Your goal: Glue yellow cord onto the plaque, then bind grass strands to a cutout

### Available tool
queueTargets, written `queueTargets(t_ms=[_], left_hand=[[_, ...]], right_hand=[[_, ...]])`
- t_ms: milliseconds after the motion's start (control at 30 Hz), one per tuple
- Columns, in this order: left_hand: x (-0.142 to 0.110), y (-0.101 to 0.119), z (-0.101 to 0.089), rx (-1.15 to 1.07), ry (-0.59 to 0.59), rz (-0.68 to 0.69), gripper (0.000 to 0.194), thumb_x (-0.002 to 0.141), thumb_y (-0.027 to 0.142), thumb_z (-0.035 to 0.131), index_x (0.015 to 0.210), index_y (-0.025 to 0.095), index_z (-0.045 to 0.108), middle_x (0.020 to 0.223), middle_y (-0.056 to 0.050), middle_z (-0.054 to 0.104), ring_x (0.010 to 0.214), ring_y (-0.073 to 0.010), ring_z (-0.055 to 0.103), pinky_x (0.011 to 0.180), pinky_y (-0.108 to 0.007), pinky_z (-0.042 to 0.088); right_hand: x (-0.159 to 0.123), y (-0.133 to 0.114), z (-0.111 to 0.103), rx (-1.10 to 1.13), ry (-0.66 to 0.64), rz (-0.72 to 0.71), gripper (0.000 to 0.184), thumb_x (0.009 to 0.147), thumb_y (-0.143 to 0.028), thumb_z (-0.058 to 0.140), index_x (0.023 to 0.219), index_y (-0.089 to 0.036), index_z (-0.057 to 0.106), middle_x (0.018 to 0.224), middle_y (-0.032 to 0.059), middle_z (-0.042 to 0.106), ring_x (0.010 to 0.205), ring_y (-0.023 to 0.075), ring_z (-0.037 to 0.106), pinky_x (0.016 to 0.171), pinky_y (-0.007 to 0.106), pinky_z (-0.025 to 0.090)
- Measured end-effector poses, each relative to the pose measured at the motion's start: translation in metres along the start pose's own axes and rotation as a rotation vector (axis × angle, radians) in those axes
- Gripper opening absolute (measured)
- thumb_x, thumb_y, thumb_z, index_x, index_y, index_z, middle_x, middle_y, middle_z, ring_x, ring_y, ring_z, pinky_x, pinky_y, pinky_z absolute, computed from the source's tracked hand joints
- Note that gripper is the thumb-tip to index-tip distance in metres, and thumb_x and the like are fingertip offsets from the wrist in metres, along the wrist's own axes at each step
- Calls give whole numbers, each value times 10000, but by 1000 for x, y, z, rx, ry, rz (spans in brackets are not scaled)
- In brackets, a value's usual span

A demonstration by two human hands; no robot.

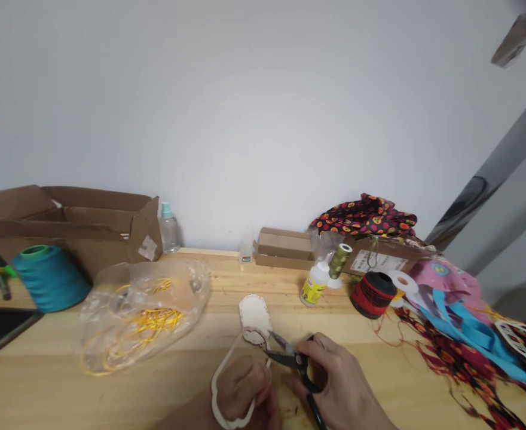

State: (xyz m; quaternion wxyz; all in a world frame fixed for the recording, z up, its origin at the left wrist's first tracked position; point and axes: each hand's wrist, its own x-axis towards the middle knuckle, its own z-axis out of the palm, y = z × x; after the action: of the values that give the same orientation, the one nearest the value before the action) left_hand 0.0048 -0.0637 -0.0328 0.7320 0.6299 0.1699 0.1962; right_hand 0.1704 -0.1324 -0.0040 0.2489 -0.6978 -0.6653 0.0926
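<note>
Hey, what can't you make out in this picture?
Head view: palm of the left hand, hidden by its curled fingers.
Head view: anything thin between the blades of the scissors, too blurred.
Head view: print on the bottle, too small.
Head view: rest of the dark panel, cut off by the left edge.

No text can be read, the print on the yellow bottle label (312,291) and white box label (388,263) being blurred.

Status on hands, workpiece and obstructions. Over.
Left hand gripping white frame. Right hand holding scissors, blades open at frame's edge. White bottle beyond scissors, apart from both hands.
</note>
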Motion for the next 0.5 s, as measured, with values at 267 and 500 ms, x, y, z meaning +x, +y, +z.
queueTargets(t_ms=[267, 500], left_hand=[[0, 3, 2, -32, -44, -23, 504, 734, 559, 332, 370, 213, 283, 392, -16, 489, 380, -101, 420, 413, -220, 314], [-2, 13, 7, -83, -61, -119, 396, 721, 445, 427, 424, 195, 344, 447, -12, 500, 401, -93, 429, 410, -206, 286]], right_hand=[[6, 13, -2, 351, 176, 123, 257, 651, -346, 627, 840, -173, 622, 653, 9, 553, 571, 142, 493, 516, 235, 404], [20, -20, 6, 964, -56, 130, 374, 604, -313, 661, 941, -166, 591, 714, 24, 610, 560, 112, 532, 500, 209, 409]])
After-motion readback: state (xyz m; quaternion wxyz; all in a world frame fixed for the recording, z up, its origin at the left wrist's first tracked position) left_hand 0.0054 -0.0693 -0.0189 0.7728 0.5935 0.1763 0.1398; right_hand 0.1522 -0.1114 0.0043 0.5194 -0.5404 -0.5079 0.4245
